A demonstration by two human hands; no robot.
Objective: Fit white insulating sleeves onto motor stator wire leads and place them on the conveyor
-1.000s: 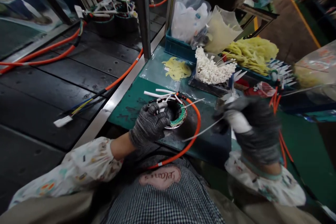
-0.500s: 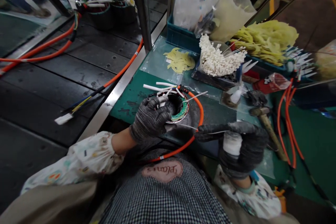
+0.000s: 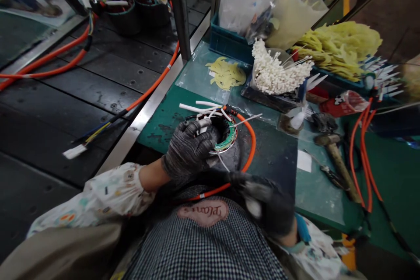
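Observation:
My left hand (image 3: 188,146), in a dark grey glove, is closed on the near left rim of a wound motor stator (image 3: 226,142). Green and white insulation lines the stator's ring, and white sleeved leads and an orange cable (image 3: 252,140) come off its far side. One thin white strip (image 3: 247,120) sticks out to the right. Another thin white strip (image 3: 223,162) runs from the near rim down toward my gloved right hand (image 3: 264,201). Motion smears that hand's fingers, so whether they grip the strip is unclear. White wrapping shows on one finger.
Yellow insulation pieces (image 3: 226,74) lie on the green bench, beside a box of white stalks (image 3: 278,72). To the right are a hammer (image 3: 339,164), pliers (image 3: 331,175) and orange cables (image 3: 362,148). A metal post (image 3: 179,8) stands by the left edge.
My right hand has moved left and down toward my apron, uncovering the pliers and a white paper piece. The near strip now slants downward. My left hand stays on the stator.

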